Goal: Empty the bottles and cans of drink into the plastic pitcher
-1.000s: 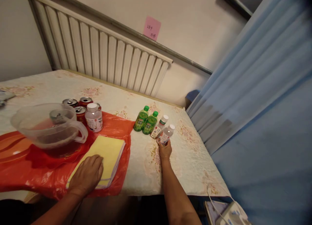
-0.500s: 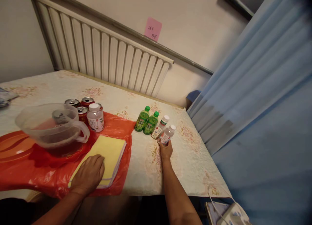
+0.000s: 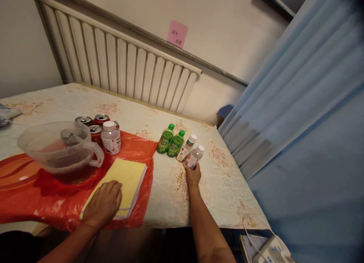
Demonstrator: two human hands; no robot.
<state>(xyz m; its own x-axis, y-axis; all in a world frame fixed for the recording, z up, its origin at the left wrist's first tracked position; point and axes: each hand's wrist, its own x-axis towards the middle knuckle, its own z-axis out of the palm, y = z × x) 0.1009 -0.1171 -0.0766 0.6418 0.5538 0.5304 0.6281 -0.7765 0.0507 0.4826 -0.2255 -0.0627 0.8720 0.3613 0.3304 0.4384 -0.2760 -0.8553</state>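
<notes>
My left hand rests palm down, fingers out, on a folded yellow cloth that lies on a red plastic bag. With its fingers round the lower part, my right hand grips a clear bottle with a white cap at the right end of a row. Beside that bottle stand a white-capped bottle with a pale label and two green bottles. The underside of the gripped bottle is hidden by my hand.
Left of the cloth stands a translucent plastic jug. Behind it are several drink cans and a white-capped bottle. A radiator lines the wall. The blue curtain hangs by the table's right edge.
</notes>
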